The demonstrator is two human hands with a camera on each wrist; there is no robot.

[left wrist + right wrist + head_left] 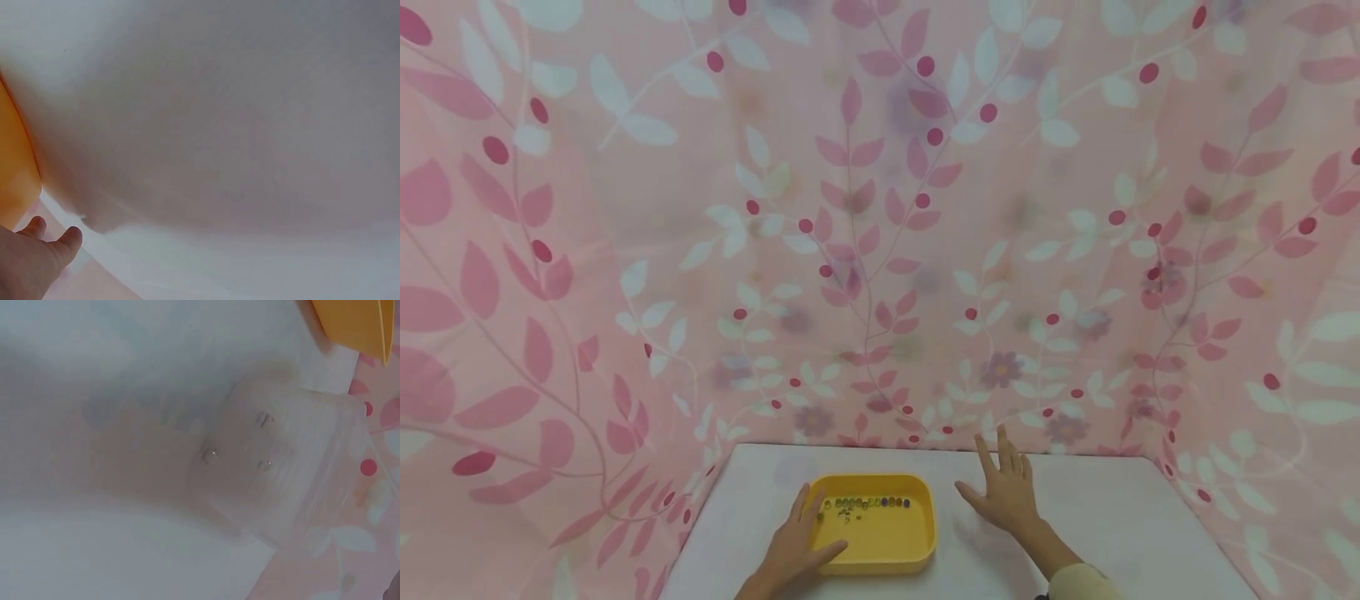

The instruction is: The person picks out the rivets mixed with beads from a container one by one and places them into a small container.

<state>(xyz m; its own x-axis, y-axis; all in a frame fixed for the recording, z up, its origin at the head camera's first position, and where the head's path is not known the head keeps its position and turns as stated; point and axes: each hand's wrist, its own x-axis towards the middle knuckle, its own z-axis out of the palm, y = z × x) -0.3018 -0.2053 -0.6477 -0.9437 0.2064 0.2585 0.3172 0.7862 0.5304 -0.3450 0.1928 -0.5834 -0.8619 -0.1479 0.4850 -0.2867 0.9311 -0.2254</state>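
Note:
A yellow tray (917, 533) lies on the white table (1112, 517), with a row of small dark beads (865, 503) along its far inner side. My left hand (805, 533) rests on the tray's near left corner, fingers laid over the left rim and thumb along the front rim. In the left wrist view only the tray's edge (15, 169) and part of that hand (37, 256) show. My right hand (1003, 492) lies flat on the table just right of the tray, fingers spread, holding nothing.
A clear plastic container (281, 462) with a few tiny beads stands on the table beside a tray corner (356, 322). Pink leaf-patterned cloth (880, 250) walls in the table at the back and both sides.

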